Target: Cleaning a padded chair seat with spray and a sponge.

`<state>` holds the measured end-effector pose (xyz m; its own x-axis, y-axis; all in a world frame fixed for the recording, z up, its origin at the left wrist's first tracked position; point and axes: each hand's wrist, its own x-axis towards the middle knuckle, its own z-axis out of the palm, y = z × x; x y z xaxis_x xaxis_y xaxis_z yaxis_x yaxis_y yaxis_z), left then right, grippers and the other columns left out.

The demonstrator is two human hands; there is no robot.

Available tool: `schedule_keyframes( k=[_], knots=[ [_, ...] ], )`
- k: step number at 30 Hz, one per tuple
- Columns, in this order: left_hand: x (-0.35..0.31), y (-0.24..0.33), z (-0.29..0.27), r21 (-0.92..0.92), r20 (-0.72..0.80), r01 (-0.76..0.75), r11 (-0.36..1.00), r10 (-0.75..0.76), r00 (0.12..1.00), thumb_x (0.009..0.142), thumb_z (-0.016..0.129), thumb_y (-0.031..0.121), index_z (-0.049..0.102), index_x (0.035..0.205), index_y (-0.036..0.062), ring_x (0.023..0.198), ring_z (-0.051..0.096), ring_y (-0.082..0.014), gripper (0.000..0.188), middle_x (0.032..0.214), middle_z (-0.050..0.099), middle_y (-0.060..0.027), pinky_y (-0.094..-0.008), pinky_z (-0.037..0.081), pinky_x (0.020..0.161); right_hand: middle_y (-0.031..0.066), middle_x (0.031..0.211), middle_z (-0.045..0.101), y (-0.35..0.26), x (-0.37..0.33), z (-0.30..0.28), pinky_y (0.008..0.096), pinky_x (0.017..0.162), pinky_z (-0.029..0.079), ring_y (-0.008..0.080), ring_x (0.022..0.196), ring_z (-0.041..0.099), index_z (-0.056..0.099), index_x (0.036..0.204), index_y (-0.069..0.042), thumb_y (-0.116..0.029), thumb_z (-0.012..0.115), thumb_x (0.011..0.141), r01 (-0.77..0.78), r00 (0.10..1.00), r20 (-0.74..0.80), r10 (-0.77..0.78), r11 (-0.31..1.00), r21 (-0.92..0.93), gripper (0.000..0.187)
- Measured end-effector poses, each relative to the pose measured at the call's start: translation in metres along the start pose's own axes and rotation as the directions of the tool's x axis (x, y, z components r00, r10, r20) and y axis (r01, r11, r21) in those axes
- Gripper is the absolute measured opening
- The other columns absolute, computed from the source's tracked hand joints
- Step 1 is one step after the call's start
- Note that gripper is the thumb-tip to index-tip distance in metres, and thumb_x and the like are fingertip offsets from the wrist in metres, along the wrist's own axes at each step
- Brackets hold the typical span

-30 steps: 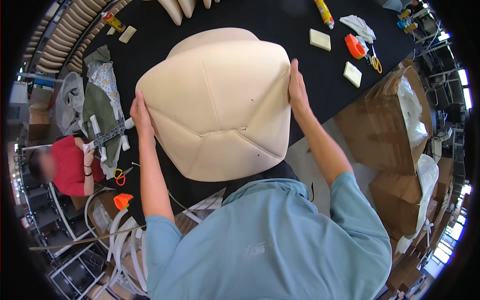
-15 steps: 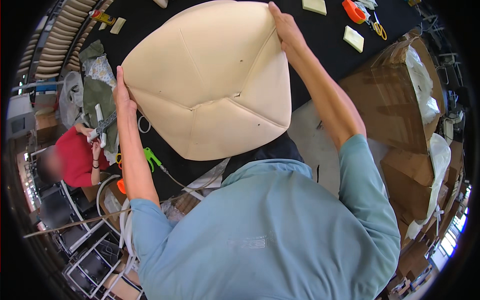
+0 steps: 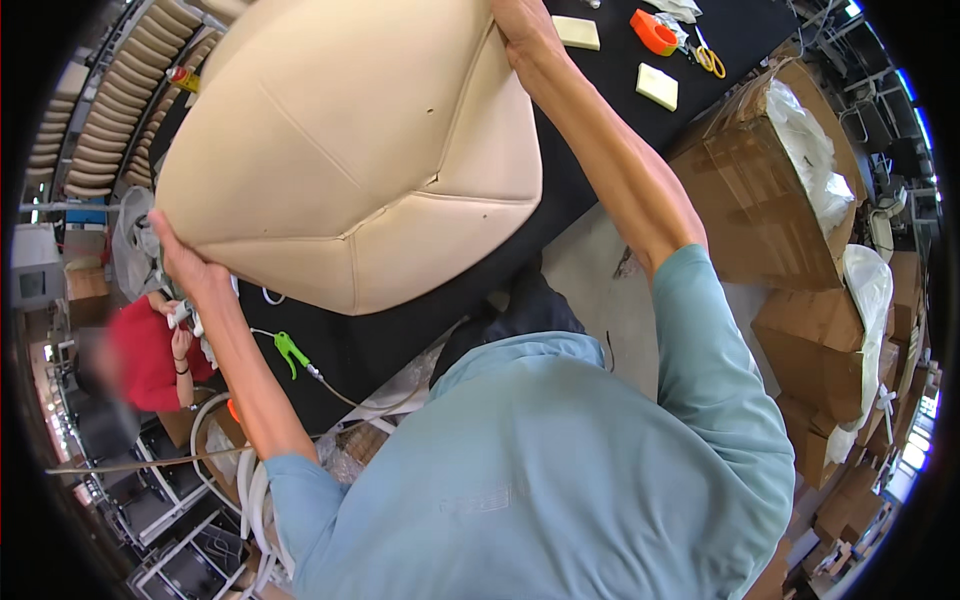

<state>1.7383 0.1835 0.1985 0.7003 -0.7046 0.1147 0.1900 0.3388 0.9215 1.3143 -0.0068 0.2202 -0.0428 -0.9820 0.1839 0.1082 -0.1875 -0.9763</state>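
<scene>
A cream padded chair seat [image 3: 350, 130] with stitched seams and small holes is held up in front of me above the black-covered table [image 3: 330, 365]. My left hand [image 3: 190, 265] grips its lower left edge, thumb side showing and the other fingers partly hidden. At the upper right edge my right hand [image 3: 525, 30] is closed round the rim. A green air blow gun [image 3: 291, 354] with a hose lies on the table below the seat.
Foam blocks [image 3: 657, 87], an orange tape dispenser [image 3: 654, 33] and yellow-handled scissors [image 3: 710, 60] lie on the table's right. Large cardboard boxes [image 3: 750, 190] stand to my right. At left, a person in red [image 3: 155, 355] works near stacked curved seats [image 3: 120, 100].
The seat has moved left and come closer, tilting so its lower edge slopes differently. Both hands have moved left with it, still gripping its edges.
</scene>
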Motion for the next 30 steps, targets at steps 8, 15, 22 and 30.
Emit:
schedule_keyframes(
  k=[8, 15, 22, 30],
  knots=[
    [-0.099, 0.009, 0.032, 0.009, -0.067, -0.384, 0.923, 0.384, 0.921, 0.105, 0.038, 0.061, 0.047, 0.143, 0.0004, 0.13, 0.054, -0.0247, 0.072, 0.144, 0.053, -0.0136, -0.0425, 0.042, 0.111, -0.0046, 0.07, 0.062, -0.014, 0.009, -0.024, 0.0234, 0.059, 0.042, 0.0032, 0.065, 0.052, 0.068, 0.073, 0.002, -0.046, 0.061, 0.101, 0.291, 0.953, 0.048, -0.301, 0.946, 0.144, 0.056],
    [-0.153, -0.002, 0.022, 0.306, -0.006, -0.307, 0.901, 0.324, 0.946, 0.099, 0.06, 0.057, 0.046, 0.144, -0.0019, 0.129, 0.055, -0.0261, 0.075, 0.142, 0.055, -0.0147, -0.0408, 0.045, 0.106, -0.004, 0.072, 0.064, 0.027, 0.048, -0.04, 0.0232, 0.057, 0.043, 0.0026, 0.063, 0.053, 0.072, 0.083, 0.002, -0.037, 0.06, 0.104, 0.093, 0.981, 0.123, -0.15, 0.921, 0.378, 0.047],
    [-0.133, 0.019, 0.071, 0.426, -0.189, -0.115, 0.897, 0.213, 0.959, 0.093, 0.067, 0.06, 0.042, 0.149, -0.0011, 0.125, 0.057, -0.0278, 0.086, 0.141, 0.055, -0.0177, -0.0435, 0.049, 0.102, 0.0043, 0.09, 0.069, 0.076, 0.123, -0.085, 0.0292, 0.08, 0.051, 0.0125, 0.085, 0.061, 0.07, 0.107, -0.003, -0.041, 0.055, 0.105, 0.102, 0.846, 0.521, -0.113, 0.994, 0.049, 0.041],
    [-0.218, 0.019, 0.072, 0.447, -0.339, -0.182, 0.876, 0.354, 0.872, 0.094, 0.058, 0.067, 0.039, 0.152, 0.0019, 0.132, 0.053, -0.029, 0.09, 0.149, 0.05, -0.0154, -0.0435, 0.046, 0.109, 0.0145, 0.142, 0.057, 0.249, 0.197, -0.245, 0.043, 0.108, 0.046, 0.0357, 0.131, 0.054, 0.062, 0.135, -0.011, -0.03, 0.082, 0.08, 0.37, 0.929, 0.32, -0.185, 0.486, -0.792, 0.062]
  ],
)
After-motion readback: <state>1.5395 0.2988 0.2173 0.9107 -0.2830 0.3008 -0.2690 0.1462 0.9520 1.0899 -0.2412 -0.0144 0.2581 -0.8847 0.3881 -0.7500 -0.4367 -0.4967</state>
